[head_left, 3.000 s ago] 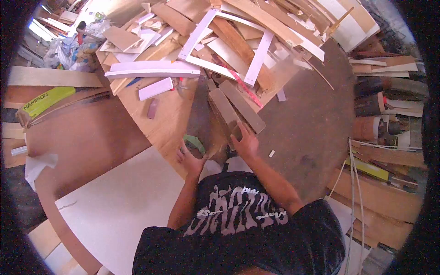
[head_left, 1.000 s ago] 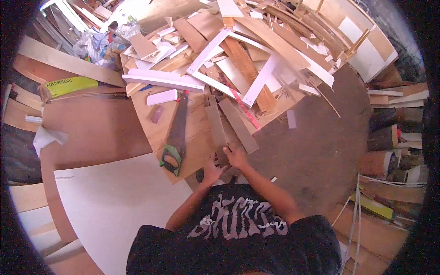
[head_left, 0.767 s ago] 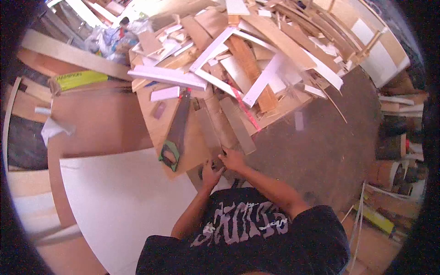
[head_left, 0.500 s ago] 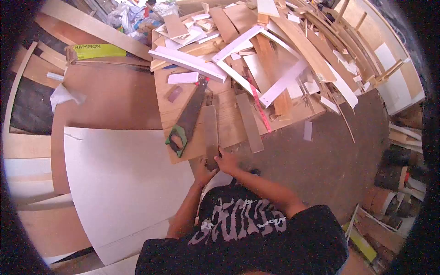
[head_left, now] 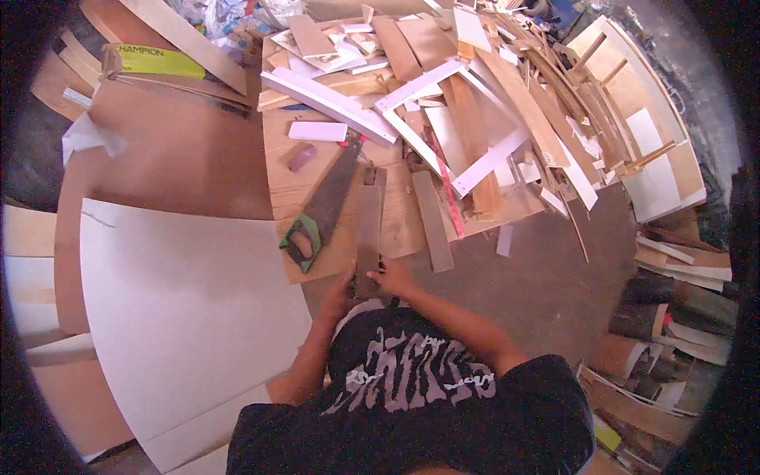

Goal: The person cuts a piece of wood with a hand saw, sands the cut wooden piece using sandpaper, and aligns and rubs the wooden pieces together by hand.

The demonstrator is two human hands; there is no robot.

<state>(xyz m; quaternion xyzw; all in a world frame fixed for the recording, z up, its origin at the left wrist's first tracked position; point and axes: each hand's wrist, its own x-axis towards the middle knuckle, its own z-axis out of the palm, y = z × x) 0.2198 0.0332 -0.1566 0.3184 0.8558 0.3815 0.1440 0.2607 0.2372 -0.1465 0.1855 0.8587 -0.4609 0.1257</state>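
A narrow brown wooden strip (head_left: 369, 226) points away from me, its far part over the worktable. My left hand (head_left: 341, 290) is closed along the left edge of its near end. On the opposite edge, my right hand (head_left: 393, 279) grips the same end with thumb and fingers. A second small wooden piece shows just past the strip's far end. To the left lies a handsaw (head_left: 331, 194) with a green and black handle. Another brown strip (head_left: 432, 223) rests on the right, partly over the table's front edge.
The plywood worktable (head_left: 404, 229) carries a white frame (head_left: 495, 162), a pink tape measure (head_left: 447, 190) and a heap of wood offcuts (head_left: 507, 71). A large white panel (head_left: 190, 293) stands at the left. More scraps (head_left: 681, 261) are piled at the right.
Both hands stay on the near end of the strip; the left has slid slightly up along its edge. The whole view has shifted a little as my head turned.
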